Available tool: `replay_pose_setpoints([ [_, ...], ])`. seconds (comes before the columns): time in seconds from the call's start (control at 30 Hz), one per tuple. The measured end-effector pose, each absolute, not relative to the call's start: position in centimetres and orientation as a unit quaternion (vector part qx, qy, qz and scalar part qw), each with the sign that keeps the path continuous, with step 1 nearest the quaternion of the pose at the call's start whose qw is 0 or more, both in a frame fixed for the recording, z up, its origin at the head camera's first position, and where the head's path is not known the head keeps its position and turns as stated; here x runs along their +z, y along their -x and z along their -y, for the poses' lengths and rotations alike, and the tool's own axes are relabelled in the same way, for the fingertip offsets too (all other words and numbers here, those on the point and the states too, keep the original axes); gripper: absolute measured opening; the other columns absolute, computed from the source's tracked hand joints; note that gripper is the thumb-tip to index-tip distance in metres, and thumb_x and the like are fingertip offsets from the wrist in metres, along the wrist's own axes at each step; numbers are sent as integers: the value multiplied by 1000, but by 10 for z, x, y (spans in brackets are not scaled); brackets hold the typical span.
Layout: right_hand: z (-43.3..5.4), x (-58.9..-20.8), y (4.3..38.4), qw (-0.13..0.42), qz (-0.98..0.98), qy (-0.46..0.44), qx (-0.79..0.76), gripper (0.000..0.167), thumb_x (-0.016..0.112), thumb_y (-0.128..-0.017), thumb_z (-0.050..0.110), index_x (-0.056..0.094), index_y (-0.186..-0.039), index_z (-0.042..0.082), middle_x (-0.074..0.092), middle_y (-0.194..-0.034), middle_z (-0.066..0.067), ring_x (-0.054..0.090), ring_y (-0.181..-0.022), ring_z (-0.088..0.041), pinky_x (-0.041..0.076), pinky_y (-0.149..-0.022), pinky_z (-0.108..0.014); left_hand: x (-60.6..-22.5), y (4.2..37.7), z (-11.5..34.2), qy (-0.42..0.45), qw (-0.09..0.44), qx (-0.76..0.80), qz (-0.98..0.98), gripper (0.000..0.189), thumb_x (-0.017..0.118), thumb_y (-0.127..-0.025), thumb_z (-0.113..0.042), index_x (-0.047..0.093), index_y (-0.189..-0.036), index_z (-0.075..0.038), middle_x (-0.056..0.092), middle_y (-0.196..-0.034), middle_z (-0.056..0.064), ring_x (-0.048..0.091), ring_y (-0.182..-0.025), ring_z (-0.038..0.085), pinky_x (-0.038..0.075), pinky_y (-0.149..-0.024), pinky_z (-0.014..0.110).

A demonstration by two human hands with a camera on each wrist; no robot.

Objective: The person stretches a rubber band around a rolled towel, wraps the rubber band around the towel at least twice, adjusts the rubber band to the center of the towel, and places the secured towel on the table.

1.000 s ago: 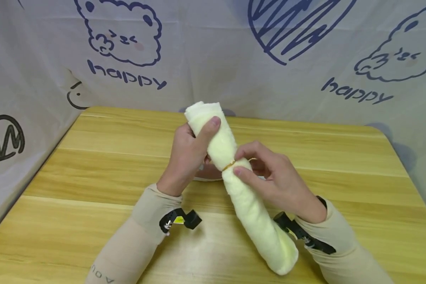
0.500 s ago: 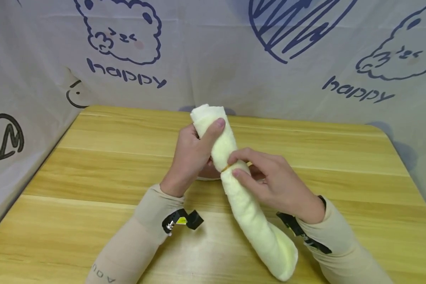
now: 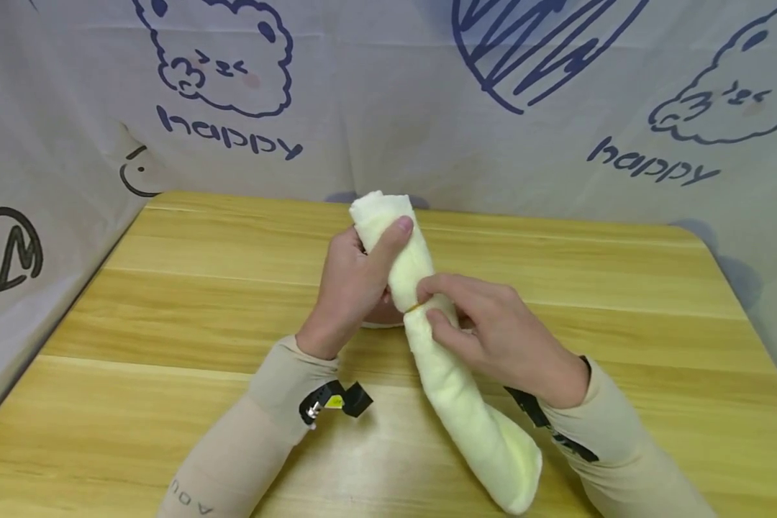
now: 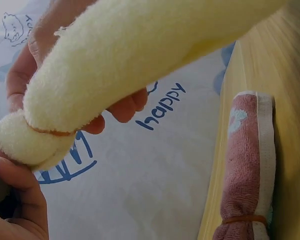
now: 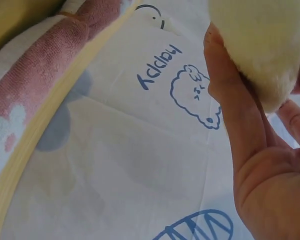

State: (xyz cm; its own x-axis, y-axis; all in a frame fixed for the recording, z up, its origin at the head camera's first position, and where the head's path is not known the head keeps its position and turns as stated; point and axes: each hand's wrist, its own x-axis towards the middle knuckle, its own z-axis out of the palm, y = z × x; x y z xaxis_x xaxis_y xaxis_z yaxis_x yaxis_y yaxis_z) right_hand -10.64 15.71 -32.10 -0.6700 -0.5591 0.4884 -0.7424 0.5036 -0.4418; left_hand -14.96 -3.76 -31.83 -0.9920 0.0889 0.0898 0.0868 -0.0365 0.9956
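A pale yellow towel, rolled into a long tube, slants across the middle of the head view. A thin tan rubber band cinches it at a narrow waist. My left hand grips the upper part, thumb lying along the front. Lower down, my right hand holds the roll, with index fingertip and thumb on either side of the band. In the left wrist view, the right hand's fingers show beyond the towel. The lower end flares a little and hangs toward the table's front.
A pink rolled towel with a white edge and its own rubber band lies on the wooden table, mostly hidden behind the hands in the head view. A white printed cloth hangs along the table's back and left.
Both hands and the yellow towel have shifted slightly right and down. The right index finger has drawn in closer over the rubber band. Little differs over the last half second.
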Motion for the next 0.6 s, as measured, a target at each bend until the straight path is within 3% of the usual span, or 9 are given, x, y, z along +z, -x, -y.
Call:
replay_pose_setpoints([
  [0.1,-155,-321,106,160,859,-379,304,18,63,-94,5,67,-110,11,60,-77,3,47,-64,-3,43,-54,-15,-318,150,39,-66,-14,708,-703,36,66,-100,-38,70,-100,-2,70,-77,8,64,-58,14,55,-48,29],
  [0.27,-154,-321,106,177,866,-382,271,15,61,-84,2,62,-96,11,59,-76,2,46,-64,-4,41,-53,-16,-320,150,37,-76,-24,691,-718,34,69,-98,-37,71,-97,-3,72,-78,11,67,-61,14,58,-52,33],
  [0.6,-158,-322,108,136,847,-404,316,18,60,-81,-2,60,-90,13,61,-82,1,49,-67,-5,42,-55,-16,-322,154,39,-70,-35,687,-723,34,69,-99,-35,71,-100,-1,72,-79,12,65,-59,14,57,-50,32],
])
